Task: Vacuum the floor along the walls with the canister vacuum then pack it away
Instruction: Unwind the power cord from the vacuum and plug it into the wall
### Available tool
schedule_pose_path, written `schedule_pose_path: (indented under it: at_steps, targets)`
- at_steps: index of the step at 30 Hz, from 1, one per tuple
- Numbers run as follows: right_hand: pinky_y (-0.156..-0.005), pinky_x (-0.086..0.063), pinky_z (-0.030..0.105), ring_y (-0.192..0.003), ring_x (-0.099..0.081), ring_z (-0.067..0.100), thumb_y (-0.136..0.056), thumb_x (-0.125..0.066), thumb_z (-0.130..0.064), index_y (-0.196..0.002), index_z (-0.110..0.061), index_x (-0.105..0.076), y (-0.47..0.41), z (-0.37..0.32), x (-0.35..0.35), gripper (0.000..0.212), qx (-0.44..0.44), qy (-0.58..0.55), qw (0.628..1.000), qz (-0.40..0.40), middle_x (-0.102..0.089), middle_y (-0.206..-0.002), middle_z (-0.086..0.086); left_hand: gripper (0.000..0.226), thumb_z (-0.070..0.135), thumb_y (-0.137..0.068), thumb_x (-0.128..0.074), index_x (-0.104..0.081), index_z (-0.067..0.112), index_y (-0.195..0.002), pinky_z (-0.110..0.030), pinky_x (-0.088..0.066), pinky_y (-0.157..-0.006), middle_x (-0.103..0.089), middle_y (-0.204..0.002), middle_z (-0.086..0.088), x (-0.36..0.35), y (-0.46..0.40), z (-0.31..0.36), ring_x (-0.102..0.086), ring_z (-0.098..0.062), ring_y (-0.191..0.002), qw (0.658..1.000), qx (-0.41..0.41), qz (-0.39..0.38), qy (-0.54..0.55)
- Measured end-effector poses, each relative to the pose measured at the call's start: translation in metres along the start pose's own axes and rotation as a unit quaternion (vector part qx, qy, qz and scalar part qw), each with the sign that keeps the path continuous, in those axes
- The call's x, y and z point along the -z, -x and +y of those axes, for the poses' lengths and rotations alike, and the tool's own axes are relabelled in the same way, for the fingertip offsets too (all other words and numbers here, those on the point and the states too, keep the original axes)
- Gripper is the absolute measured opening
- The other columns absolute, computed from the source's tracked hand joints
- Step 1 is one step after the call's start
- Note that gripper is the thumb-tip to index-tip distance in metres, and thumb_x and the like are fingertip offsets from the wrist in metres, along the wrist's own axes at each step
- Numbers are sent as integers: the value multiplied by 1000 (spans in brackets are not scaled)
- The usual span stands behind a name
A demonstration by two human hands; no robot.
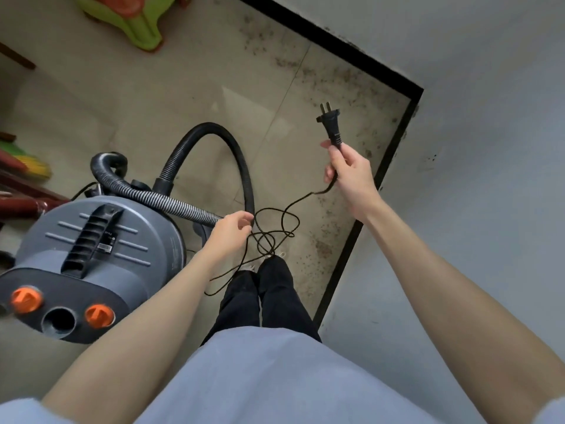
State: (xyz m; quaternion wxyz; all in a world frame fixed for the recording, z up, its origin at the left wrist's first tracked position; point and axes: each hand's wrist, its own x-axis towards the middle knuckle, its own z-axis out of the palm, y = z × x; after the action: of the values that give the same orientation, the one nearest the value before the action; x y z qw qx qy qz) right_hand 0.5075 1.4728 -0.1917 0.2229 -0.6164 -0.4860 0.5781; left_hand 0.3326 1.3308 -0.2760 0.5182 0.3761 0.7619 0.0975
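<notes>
The grey canister vacuum (91,258) stands on the floor (171,96) at my left. My left hand (230,229) grips its black hose (244,166); my right hand (348,169) pinches the cord (284,221) just below the plug (330,122), near the wall (474,87).

Both bare forearms reaching forward and down. Right hand (347,171) raised higher and out to the right, fingers curled, gripping a black power plug (330,123) just below its body, prongs up. Left hand (230,229) lower, near centre, fingers curled round the power cord (275,237).
</notes>
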Motion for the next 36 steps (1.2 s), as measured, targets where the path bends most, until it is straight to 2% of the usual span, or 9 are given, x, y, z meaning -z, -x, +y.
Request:
schedule_pose_path:
  at_steps: [4,9,15,17,19,21,25,30,36]
  targets:
    - [-77,-49,34,-61,-47,10,-105,-40,-19,-117,-14,-58,-3,-30,8,22,14,-115,993,11,-46,-63,-2,41,11,-92,-55,-51,15,-133,-26,-38,-96,-58,-129,-7,11,-13,51,-56,-19,-112,996,-85,21,8]
    - [-83,-50,39,-61,-50,13,-106,-36,-22,-115,-14,-56,-3,-48,20,23,-24,-327,944,32,-47,-60,0,67,19,-94,-58,-21,18,-150,-13,-15,-105,-26,-154,0,17,-25,102,-23,-12,-141,977,-206,-59,15]
    - [-81,-55,38,-59,-47,13,-107,-35,-24,-109,-14,-60,-17,-61,58,26,-26,-445,894,42,-44,-59,0,37,18,-95,-54,-49,19,-132,-9,-30,-90,-56,-129,3,-5,-44,158,-48,-11,-124,952,-293,-89,8]
    - [-83,-55,40,-60,-47,13,-107,-35,-24,-109,-13,-60,-24,-62,73,27,-26,-472,880,43,-43,-62,1,15,15,-95,-54,-57,23,-106,-8,-35,-80,-63,-107,7,-11,-51,173,-58,-14,-108,951,-300,-70,11]
    - [-83,-56,41,-62,-48,13,-107,-36,-22,-108,-11,-60,-34,-60,90,27,-29,-476,878,47,-44,-64,1,12,11,-95,-52,-58,21,-94,-16,-40,-77,-64,-97,3,-15,-63,189,-60,-20,-96,951,-305,-45,-13]
    - [-83,-56,39,-64,-49,13,-106,-36,-18,-107,-8,-60,-52,-57,107,26,-32,-448,891,61,-45,-66,2,11,8,-94,-51,-61,13,-97,-26,-39,-77,-63,-98,-6,-18,-81,204,-57,-25,-94,948,-312,-6,-65]
    - [-81,-55,36,-61,-53,14,-106,-36,-13,-113,0,-55,-105,-40,137,25,-57,-385,914,116,-47,-68,3,16,13,-96,-52,-63,7,-104,-26,-34,-70,-53,-95,-12,-23,-128,229,-54,-28,-88,940,-308,61,-136]
    - [-73,-55,36,-67,-55,21,-104,-41,-8,-103,-3,-50,-166,2,167,10,-119,-454,864,180,-54,-75,9,16,17,-94,-55,-66,8,-103,-28,-36,-70,-49,-91,-5,-44,-189,253,-54,-27,-88,942,-287,62,-165]
    - [-75,-53,35,-70,-57,21,-104,-44,-20,-94,-6,-53,-211,51,179,19,-170,-477,838,201,-57,-76,9,16,16,-92,-59,-69,8,-101,-29,-40,-78,-54,-91,-9,-67,-238,253,-56,-29,-93,952,-237,38,-189]
